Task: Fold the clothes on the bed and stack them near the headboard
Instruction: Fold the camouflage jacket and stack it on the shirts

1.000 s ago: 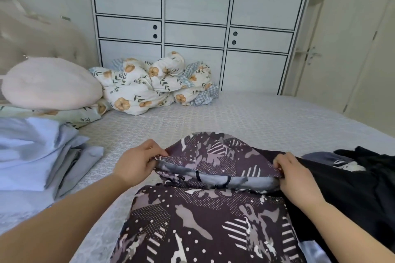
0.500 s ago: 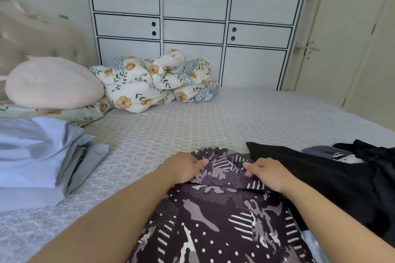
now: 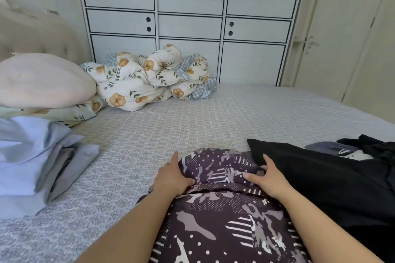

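The bed [image 3: 192,126], under a pale patterned sheet, fills the room ahead of the person. A padded headboard [image 3: 36,34] stands at its left end, with a pink pillow [image 3: 40,81] and a bundled floral quilt [image 3: 147,79] nearby. Just below the pillow lies a stack of folded light-blue clothes [image 3: 32,156], so part of the task appears done.

A black garment [image 3: 331,179] lies unfolded at the right, touching the piece in hand. That piece, a dark patterned garment [image 3: 224,226], lies flat on the bed directly before the person, its far end turned back on itself.

The left hand [image 3: 173,175] rests at the fold's left edge, fingers extended and pressing, gripping nothing. The right hand [image 3: 267,179] rests on the fold's right side, fingers spread and slightly bent; whether they pinch cloth I cannot tell.

Judgement: folding is mid-course on this garment. The next move calls for flattening the crease, folding again to a compact shape, then carrying it left onto the stack.
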